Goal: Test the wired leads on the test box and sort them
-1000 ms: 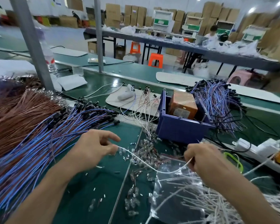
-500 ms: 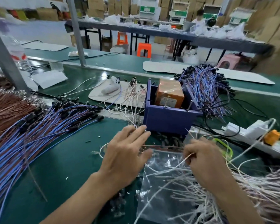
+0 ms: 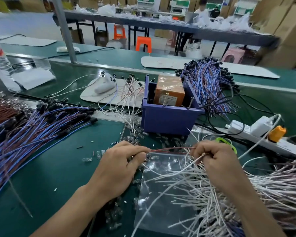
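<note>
Both ends of the red wire (image 3: pixel 169 149) vanish inside the curled fingers of the left hand (image 3: pixel 116 168) and right hand (image 3: pixel 217 161). The white wire pile (image 3: pixel 256 194) runs off the right and near edges, the blue bundle (image 3: pixel 32 134) off the left. The label (image 3: pixel 167 100) on the orange box (image 3: pixel 169 84) is too small to read.

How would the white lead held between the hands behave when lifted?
Probably floppy: the white lead sags in a curve between the left hand and right hand. Likely very light, being thin. It may snag the pile of white leads beside it.
</note>
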Action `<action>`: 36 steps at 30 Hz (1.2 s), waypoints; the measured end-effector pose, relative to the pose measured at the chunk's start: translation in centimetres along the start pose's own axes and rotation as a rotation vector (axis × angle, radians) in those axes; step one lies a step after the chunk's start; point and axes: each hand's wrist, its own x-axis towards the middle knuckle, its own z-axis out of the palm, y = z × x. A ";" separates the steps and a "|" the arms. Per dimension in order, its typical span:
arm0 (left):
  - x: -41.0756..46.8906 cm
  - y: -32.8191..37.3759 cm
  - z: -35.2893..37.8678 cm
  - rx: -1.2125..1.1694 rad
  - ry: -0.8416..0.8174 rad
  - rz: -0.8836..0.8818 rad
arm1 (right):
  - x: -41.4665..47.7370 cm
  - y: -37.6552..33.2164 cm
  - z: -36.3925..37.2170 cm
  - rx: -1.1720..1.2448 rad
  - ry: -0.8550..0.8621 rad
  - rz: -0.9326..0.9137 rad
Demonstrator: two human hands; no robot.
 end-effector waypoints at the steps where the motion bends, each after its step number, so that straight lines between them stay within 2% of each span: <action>1: 0.0 0.0 0.0 0.019 0.009 -0.004 | 0.0 0.1 -0.1 -0.004 0.000 0.009; 6: 0.0 0.2 -0.1 0.113 0.029 0.008 | -0.6 -0.6 -0.1 -0.108 0.033 0.043; 9: -0.1 0.6 -0.1 0.149 0.110 0.010 | -0.8 -1.5 -0.3 -0.123 0.068 0.090; 12: -0.1 0.7 0.1 0.108 0.129 0.028 | -0.6 -3.2 -1.3 -0.052 0.109 -0.002; 13: -0.2 0.7 0.1 0.082 0.128 0.034 | -0.5 -4.2 -1.1 -0.032 0.089 -0.071; 15: -0.1 0.9 0.3 0.020 0.132 0.059 | -0.3 -6.2 0.6 -0.065 -0.056 -0.163; 17: -0.1 1.1 0.4 -0.033 0.140 0.102 | -0.2 -7.3 3.5 -0.172 -0.248 -0.135; 19: -0.2 1.4 0.1 -0.039 0.158 0.132 | -0.5 -7.4 5.9 -0.190 -0.326 -0.070; 23: 0.2 0.7 -0.6 0.051 0.174 0.104 | -1.1 -6.1 7.5 -0.191 -0.264 -0.016; 29: 0.3 0.4 -0.7 -0.032 0.167 -0.031 | -1.2 -6.5 8.8 -0.357 -0.236 0.024; 36: 0.7 0.5 -1.6 0.091 0.324 -0.086 | -1.2 -7.3 9.5 -0.549 -0.200 -0.006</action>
